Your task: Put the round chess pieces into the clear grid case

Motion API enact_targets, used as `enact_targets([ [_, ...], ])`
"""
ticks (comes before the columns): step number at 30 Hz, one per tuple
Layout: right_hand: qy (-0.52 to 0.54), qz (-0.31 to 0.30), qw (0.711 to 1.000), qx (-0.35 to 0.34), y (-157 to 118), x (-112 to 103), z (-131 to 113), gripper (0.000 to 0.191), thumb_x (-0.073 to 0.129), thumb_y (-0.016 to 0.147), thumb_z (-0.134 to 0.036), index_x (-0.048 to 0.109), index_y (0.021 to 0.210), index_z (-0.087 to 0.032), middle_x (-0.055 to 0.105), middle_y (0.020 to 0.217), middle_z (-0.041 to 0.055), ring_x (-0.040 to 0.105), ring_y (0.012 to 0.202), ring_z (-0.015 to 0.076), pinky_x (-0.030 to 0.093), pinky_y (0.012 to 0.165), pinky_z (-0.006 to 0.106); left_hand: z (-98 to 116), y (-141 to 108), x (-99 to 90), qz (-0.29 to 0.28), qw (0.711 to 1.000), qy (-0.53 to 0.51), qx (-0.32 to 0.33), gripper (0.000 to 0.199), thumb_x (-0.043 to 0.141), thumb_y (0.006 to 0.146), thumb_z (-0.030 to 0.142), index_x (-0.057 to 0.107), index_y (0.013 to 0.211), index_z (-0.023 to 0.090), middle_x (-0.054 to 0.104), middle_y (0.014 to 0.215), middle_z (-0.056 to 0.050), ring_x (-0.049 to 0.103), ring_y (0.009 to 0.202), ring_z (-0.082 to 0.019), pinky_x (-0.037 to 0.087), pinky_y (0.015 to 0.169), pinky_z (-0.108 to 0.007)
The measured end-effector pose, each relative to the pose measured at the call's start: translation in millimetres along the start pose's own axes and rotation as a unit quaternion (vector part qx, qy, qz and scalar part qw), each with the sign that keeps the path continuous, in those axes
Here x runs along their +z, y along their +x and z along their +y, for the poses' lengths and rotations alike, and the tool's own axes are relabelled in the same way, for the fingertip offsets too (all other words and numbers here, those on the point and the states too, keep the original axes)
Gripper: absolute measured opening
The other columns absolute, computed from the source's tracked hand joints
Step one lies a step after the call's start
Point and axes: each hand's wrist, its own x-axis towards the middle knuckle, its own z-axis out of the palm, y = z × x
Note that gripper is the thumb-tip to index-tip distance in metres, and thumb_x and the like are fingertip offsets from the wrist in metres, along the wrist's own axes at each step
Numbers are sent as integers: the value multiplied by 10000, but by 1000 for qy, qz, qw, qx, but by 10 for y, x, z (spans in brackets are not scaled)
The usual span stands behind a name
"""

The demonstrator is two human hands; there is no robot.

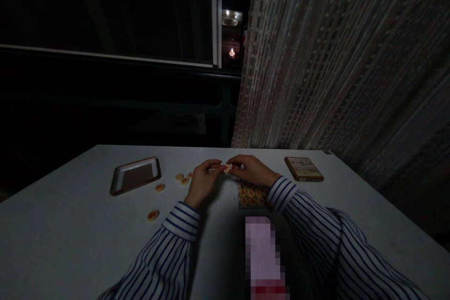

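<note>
A round xiangqi piece (227, 168) with a red character is held up between the fingertips of both my hands. My left hand (206, 179) pinches it from the left, thumb and forefinger closed. From the right, the bent fingers of my right hand (251, 170) close on the same piece. Below my right wrist lies a set of xiangqi pieces (251, 193) in neat rows, partly hidden by that hand and the striped sleeve. Several loose pieces lie left of my left hand, among them one lone piece (153, 215) nearest me and another piece (160, 187) farther back.
On the left of the white table (87, 229) lies a shallow brown-rimmed tray (135, 177). A flat box with printed writing (304, 168) lies at the right. A string curtain (316, 56) hangs behind the table's right side, and a dark window (105, 9) is at the left.
</note>
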Motion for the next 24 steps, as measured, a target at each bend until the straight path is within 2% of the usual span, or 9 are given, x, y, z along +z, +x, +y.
enact_targets([
  [12, 24, 18, 1000, -3, -203, -4, 78, 270, 516, 778, -282, 589, 1017, -179, 625, 897, 43, 549, 784, 128, 410, 719, 251, -36, -142, 126, -1, 1000, -7, 8, 306, 602, 651, 367, 661, 855, 147, 671, 880, -74, 595, 856, -196, 431, 820, -331],
  [24, 37, 45, 998, 28, -344, -22, 132, 326, 522, 774, -319, 574, 1065, -181, 633, 930, 50, 561, 794, 128, 430, 733, 266, 19, -207, 306, -12, 998, -55, -13, 309, 619, 635, 346, 660, 851, 130, 674, 870, -77, 595, 855, -197, 438, 805, -321],
])
